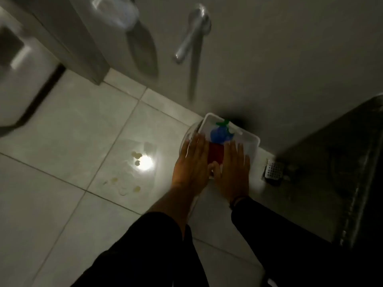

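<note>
A white plastic tub (251, 139) stands on the tiled floor against a closed door. Inside it I see a blue bottle with a green spray top (220, 135) and something dark red (216, 154) below it. A clear rounded container (189, 133) shows at the tub's left side. My left hand (191, 164) lies flat with straight fingers over the tub's left edge. My right hand (234, 166) lies flat with straight fingers over the tub's near right part. The two thumbs nearly meet between the hands. Black sleeves cover both forearms.
A metal lever handle (192, 34) sticks out of the door above. A toilet (22, 79) stands at the far left. A square floor drain (273, 169) sits right of the tub, beside a dark mat or step (342, 172). The floor tiles (136, 162) carry small yellowish spots and a bright reflection.
</note>
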`<state>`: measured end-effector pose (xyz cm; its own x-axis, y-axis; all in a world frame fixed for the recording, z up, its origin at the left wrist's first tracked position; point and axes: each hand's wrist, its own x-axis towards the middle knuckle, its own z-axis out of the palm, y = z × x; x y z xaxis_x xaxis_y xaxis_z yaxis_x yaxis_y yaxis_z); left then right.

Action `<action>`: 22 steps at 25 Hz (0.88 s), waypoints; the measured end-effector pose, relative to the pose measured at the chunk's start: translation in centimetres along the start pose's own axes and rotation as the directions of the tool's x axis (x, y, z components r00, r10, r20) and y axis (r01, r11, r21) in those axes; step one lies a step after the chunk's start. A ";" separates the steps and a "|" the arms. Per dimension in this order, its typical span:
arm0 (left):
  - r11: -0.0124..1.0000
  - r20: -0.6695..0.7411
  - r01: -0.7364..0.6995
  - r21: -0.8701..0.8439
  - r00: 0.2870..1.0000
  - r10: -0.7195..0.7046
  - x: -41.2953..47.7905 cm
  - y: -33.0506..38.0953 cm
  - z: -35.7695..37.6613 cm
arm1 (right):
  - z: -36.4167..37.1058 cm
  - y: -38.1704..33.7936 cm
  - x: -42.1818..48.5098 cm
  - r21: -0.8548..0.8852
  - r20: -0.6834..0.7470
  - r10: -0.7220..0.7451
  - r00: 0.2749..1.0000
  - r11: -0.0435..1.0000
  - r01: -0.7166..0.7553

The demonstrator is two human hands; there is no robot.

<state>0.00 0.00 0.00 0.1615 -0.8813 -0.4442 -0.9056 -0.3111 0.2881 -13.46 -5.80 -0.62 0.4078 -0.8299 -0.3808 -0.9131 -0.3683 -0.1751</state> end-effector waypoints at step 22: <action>0.113 0.281 0.383 -0.917 0.820 -0.499 9.9 -0.7 9.6 | 8.9 2.4 8.4 0.868 0.440 0.438 0.784 0.014 -0.496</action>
<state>-1.51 -5.11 -12.79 0.4739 -0.4676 -0.7462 0.3192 -0.6985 0.6405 -12.19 -9.95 -12.36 -0.0784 -0.6270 -0.7750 -0.2105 0.7703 -0.6019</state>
